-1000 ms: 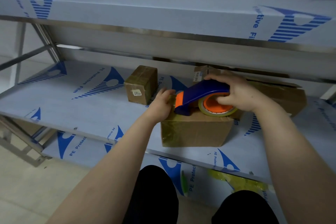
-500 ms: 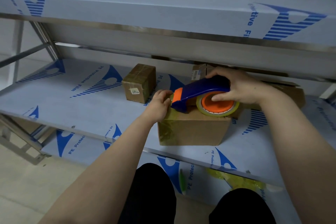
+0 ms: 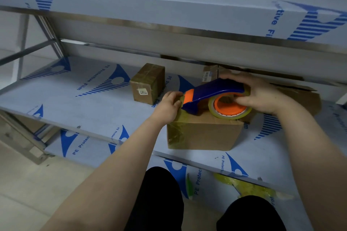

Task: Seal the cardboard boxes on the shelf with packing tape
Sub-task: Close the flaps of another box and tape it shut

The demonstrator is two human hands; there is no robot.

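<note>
Head view: the left hand (image 3: 167, 108) has its fingers curled onto the free tape end (image 3: 179, 116), pinning it at the top edge of the cardboard box (image 3: 204, 133), which lies directly beneath both hands on the middle shelf (image 3: 84, 107). The right hand (image 3: 261, 95) is wrapped around the rear of the blue-and-orange tape dispenser (image 3: 212, 92), with fingers reaching into the core of the tape roll (image 3: 230, 109). The dispenser's nose sits just beside the left hand, and its roll end sits at the right hand. The box's long axis runs from the left hand toward the right hand, so the coming stroke probably requires drawing the dispenser along the top toward the right-hand end while the left hand anchors the strip. Tape already covers the box corner below the left hand. Beyond the left hand stands a smaller taped box (image 3: 148, 84). Behind the right hand lies an open-flapped box (image 3: 300, 97). Shelf surfaces carry blue-printed protective film. Crumpled tape (image 3: 249, 187) lies on the lower shelf (image 3: 206, 184), below the right forearm.
</note>
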